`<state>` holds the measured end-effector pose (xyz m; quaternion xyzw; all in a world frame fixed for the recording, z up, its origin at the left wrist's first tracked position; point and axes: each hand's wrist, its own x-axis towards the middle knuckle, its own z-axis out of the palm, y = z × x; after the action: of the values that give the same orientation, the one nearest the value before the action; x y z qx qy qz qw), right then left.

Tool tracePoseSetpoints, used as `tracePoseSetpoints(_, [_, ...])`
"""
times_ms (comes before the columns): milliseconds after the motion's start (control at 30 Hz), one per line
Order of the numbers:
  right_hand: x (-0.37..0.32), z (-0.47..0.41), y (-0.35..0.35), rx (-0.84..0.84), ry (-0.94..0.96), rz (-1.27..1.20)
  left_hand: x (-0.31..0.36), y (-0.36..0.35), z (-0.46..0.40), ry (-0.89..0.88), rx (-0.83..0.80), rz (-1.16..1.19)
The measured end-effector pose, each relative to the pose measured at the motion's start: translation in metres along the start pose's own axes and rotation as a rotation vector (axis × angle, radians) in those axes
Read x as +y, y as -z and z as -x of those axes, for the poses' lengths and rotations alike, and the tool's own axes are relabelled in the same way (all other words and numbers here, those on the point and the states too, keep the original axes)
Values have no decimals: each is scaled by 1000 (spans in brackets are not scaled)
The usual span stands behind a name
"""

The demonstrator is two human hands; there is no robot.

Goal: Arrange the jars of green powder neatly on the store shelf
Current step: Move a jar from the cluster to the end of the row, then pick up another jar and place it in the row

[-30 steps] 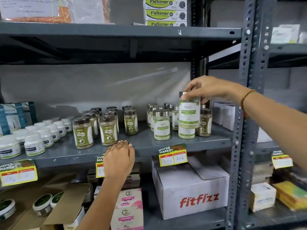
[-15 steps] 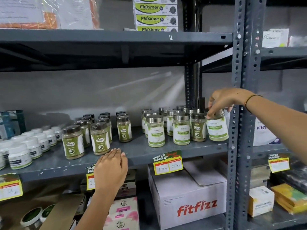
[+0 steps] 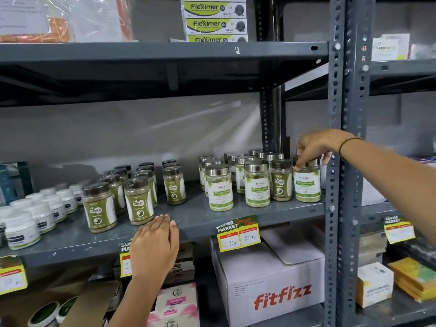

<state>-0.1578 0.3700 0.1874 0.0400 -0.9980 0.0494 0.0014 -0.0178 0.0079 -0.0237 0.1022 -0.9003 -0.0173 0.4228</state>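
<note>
Right hand [image 3: 315, 147]: your fingers curl down over the steel lid of the end jar [image 3: 306, 182], thumb on the near side, clamped on the lid rim; a dark band sits on your wrist.
Left hand [image 3: 154, 241]: your palm lies flat, fingers together and empty, on the front edge of the shelf [image 3: 193, 218], fingertips just in front of the brown-lid jars.
End jar: upright on the shelf at the far right of the front row, just beside the upright post [image 3: 344, 161]; white and green label faces you.
Steel-lid jars [image 3: 257, 182]: standing upright in several rows left of the end jar, close together; front ones read Moringa Leaves.
Odd jar [image 3: 280, 180]: a Gaska-label jar stands in the front row between two white-label ones, touching or nearly touching the end jar.
Brown-lid jars [image 3: 139, 200]: Gaska labels, in rows on the left half of the shelf, well apart from the steel-lid group.
White tubs [image 3: 22, 228]: at the shelf's left end, in rows.
Price tag [image 3: 238, 233]: yellow, hangs from the shelf edge below the steel-lid jars.
Box [image 3: 271, 286]: white, marked fitfizz, on the level below.
</note>
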Motion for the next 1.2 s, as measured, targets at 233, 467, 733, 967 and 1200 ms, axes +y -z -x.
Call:
tracePoseSetpoints(233, [3, 2, -4, 13, 11, -44, 1, 2, 0, 14, -25, -6])
tracePoseSetpoints(467, [0, 12, -2, 88, 45, -15, 0, 2, 0, -1, -29, -7])
tracePoseSetpoints(733, [-19, 14, 17, 479, 378, -140, 0, 1, 0, 9, -25, -6])
tracePoseSetpoints(967, [-29, -11, -4, 65, 317, 85, -3, -1, -1, -13, -35, -15])
tracePoseSetpoints(1200, [-26, -24, -13, -2, 284, 50, -6, -4, -2, -29, -19, -11])
